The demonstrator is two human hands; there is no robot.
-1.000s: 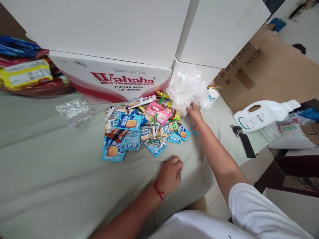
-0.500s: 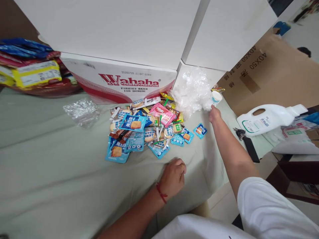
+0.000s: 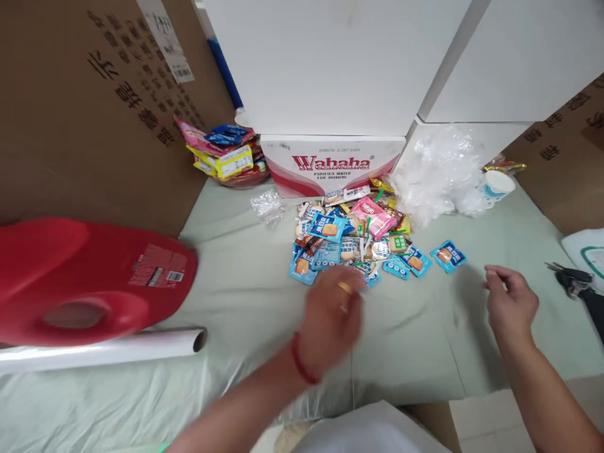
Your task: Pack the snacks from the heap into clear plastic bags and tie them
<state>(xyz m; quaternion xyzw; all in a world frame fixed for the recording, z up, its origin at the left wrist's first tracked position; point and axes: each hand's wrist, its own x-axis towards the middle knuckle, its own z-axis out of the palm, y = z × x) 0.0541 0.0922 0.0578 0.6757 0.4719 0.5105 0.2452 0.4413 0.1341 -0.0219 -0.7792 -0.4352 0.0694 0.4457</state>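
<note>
My left hand (image 3: 334,321), with a ring and a red wrist string, is curled closed just in front of the snack pile and blurred by motion. No held thing shows in it. My right hand (image 3: 512,305) hovers over the cloth with fingers curled in and nothing visible between them. A single blue snack packet (image 3: 449,256) lies beyond it to the left. The pile holds several blue packets, wrapped biscuits (image 3: 350,248) and a pink nabati packet (image 3: 372,216). The white paper cup (image 3: 497,185) stands beside crumpled clear plastic bags (image 3: 436,176).
A Wahaha carton (image 3: 333,165) stands behind the pile. At left are a snack-filled bowl (image 3: 243,179), crumpled clear plastic (image 3: 267,206), a red jug (image 3: 99,283) and a white roll (image 3: 108,348). Keys (image 3: 572,281) and part of a white bottle (image 3: 587,255) lie at right.
My right hand has drawn back from the paper cup towards me, leaving it by the plastic bags. My left hand has lifted and come nearer the pile. The view has swung left.
</note>
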